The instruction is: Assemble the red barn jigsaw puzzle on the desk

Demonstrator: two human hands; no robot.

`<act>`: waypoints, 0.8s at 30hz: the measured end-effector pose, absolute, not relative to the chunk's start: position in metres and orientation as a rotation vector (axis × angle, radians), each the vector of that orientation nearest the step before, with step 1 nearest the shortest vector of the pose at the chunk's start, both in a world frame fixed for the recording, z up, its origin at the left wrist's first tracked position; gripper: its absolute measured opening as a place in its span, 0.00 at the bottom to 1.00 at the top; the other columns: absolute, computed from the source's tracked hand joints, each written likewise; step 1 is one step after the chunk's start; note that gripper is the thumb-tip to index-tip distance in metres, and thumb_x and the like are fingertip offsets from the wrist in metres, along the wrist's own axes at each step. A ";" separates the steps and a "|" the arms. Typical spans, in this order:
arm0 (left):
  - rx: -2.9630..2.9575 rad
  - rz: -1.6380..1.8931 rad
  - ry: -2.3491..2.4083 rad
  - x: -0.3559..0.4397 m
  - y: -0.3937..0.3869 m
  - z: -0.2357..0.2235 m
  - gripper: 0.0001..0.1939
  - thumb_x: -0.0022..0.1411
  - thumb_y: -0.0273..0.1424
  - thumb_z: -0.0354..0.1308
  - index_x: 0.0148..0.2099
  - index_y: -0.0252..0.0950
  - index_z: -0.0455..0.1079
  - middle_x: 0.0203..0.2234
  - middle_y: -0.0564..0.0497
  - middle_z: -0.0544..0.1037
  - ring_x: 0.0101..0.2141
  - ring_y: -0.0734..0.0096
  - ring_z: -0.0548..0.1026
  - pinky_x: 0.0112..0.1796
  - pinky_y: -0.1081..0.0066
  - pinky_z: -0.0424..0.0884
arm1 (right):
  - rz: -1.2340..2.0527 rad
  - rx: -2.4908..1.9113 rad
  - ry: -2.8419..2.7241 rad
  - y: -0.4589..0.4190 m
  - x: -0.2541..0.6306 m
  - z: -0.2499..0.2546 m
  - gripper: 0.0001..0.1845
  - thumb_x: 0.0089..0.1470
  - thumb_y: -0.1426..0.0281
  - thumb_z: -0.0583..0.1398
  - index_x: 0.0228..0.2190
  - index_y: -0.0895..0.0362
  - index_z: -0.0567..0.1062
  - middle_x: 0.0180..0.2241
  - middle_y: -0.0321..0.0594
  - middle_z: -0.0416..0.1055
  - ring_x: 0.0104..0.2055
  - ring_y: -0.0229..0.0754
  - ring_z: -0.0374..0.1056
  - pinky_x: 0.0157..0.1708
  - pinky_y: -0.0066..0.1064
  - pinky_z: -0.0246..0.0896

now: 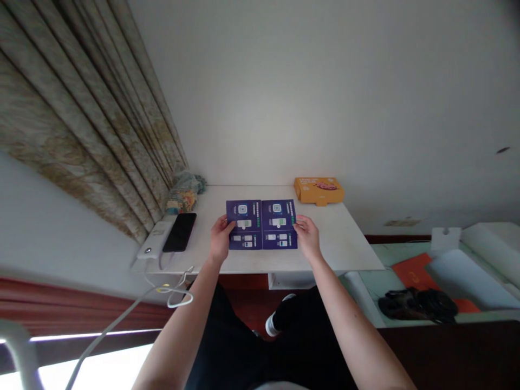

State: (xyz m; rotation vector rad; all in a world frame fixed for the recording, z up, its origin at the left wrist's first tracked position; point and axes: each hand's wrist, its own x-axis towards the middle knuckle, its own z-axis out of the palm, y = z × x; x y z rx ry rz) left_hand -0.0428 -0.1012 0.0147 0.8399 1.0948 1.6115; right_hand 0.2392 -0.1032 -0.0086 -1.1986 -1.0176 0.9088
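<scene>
From my station I count two bare hands on the feed. The left hand (221, 238) and the right hand (306, 235) each have their grip closed on an outer edge of one dark-blue leaflet (262, 225). It lies open on the white tabletop (341, 244), two printed panels side by side, near the front edge. To its left: one white power bank (154, 238), rectangular; one black smartphone (179, 232), flat, just beside it; one white cable (174, 290), looping below the edge. Farther back: one flat orange cardboard box (319, 190) and one crumpled heap of plastic-wrapped packets (183, 194), the heap against one pleated, patterned curtain (101, 135).
</scene>
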 end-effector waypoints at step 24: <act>2.788 1.384 1.082 -0.016 -0.131 0.056 0.11 0.71 0.23 0.54 0.47 0.39 0.77 0.41 0.47 0.84 0.44 0.64 0.81 0.47 0.62 0.75 | 1.572 -1.138 -0.649 -0.130 0.224 -0.002 0.32 0.52 0.35 0.58 0.36 0.52 0.73 0.37 0.44 0.77 0.38 0.49 0.75 0.37 0.41 0.74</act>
